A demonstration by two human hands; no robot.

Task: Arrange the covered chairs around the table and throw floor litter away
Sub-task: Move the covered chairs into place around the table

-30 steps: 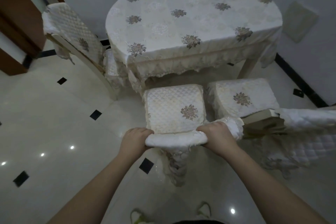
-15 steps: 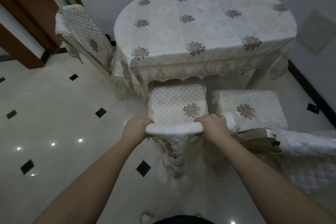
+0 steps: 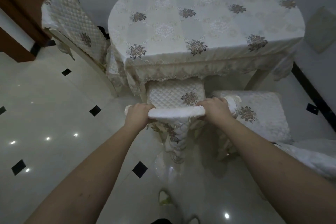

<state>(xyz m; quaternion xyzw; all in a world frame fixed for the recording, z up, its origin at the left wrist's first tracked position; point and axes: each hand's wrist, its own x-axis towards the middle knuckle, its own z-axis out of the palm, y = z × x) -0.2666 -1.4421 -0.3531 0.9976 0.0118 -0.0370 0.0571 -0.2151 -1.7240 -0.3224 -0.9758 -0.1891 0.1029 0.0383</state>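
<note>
Both hands (image 3: pixel 138 114) atop chair back (image 3: pixel 175 112)

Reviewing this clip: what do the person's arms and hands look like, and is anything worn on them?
Two bare human arms enter from the bottom edge. No sleeves show anywhere along the forearms, and there are no gloves, watch, bracelets or rings visible on the left hand or the right hand. The left forearm carries a few small dark marks near its lower part. The fingertips are curled out of sight.
</note>
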